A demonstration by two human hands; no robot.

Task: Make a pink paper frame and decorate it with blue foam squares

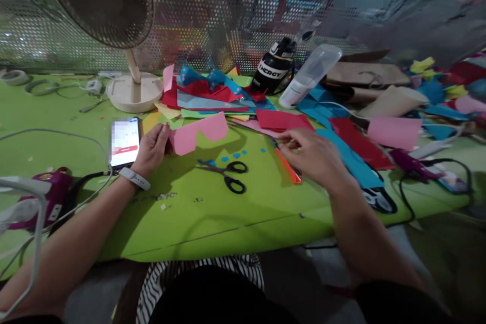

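Observation:
Pinched between the fingers of my left hand [154,147] is a pink cut piece [185,139] with a notch in its lower edge, raised over the green table [266,228]. My right hand [309,154] is closed at the pile, by a pink strip and an orange cutter [290,168]; what its fingertips hold, if anything, I cannot make out. Black-handled scissors [228,174] lie between my hands, blades pointing left, beside small blue scraps [225,159]. A red sheet [283,120] lies just beyond my right hand.
A fan [134,93] and a lit phone [125,142] stand left. Behind are a black bottle [272,68] and a clear bottle [309,76]. Blue, red and pink sheets spread right. Purple glue guns [53,195] with cables lie at both sides.

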